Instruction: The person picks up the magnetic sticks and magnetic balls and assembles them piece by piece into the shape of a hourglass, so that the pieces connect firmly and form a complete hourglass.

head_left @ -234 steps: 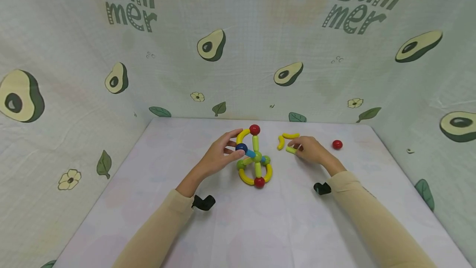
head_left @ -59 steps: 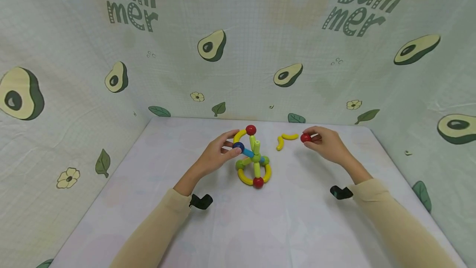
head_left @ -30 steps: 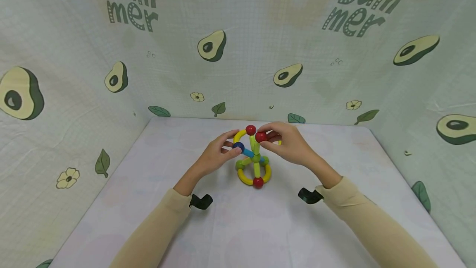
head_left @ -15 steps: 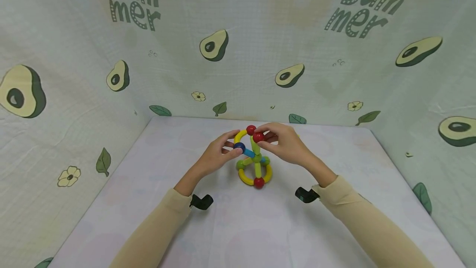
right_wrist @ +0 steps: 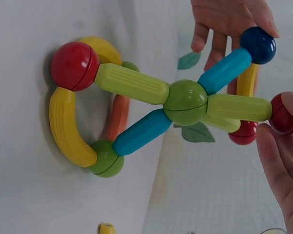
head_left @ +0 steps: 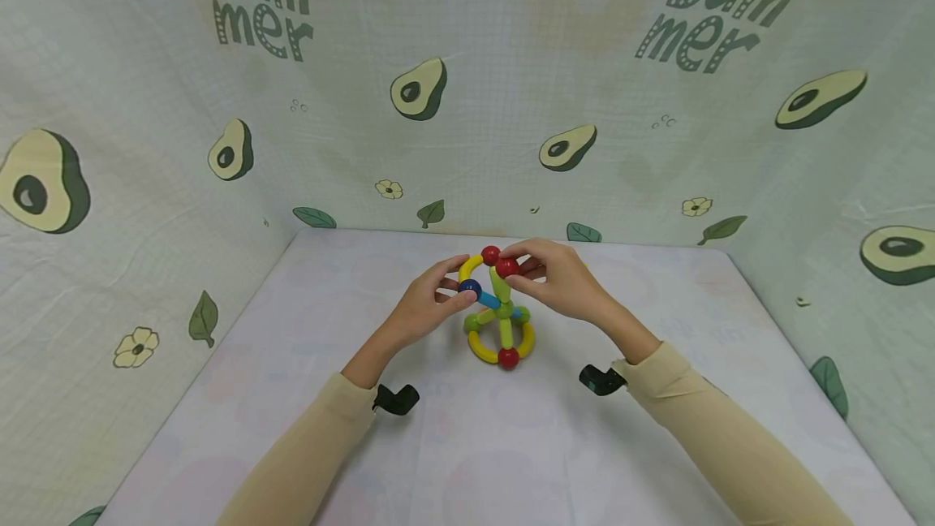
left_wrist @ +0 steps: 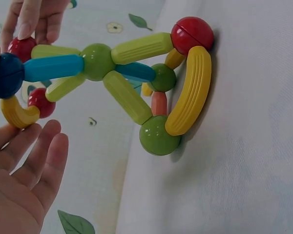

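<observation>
A model of magnetic balls and sticks stands on the table between the hands. Its ring of yellow curved sticks and balls lies at the bottom, with straight sticks rising to a green centre ball. My left hand steadies the upper left: the thumb is on the dark blue ball, the fingers against a yellow curved stick. Between thumb and fingertips, my right hand pinches a red ball, which touches the end of a light green stick. Another red ball sits just behind it.
A loose yellow stick lies on the table beyond the right hand, mostly hidden in the head view. A patterned cloth hangs behind the table and along both sides. Black wrist cameras jut from both sleeves.
A light green stick was added on the centre ball. My right hand then brought the red ball from the table's right side to that stick's top. The left hand has kept its hold.
</observation>
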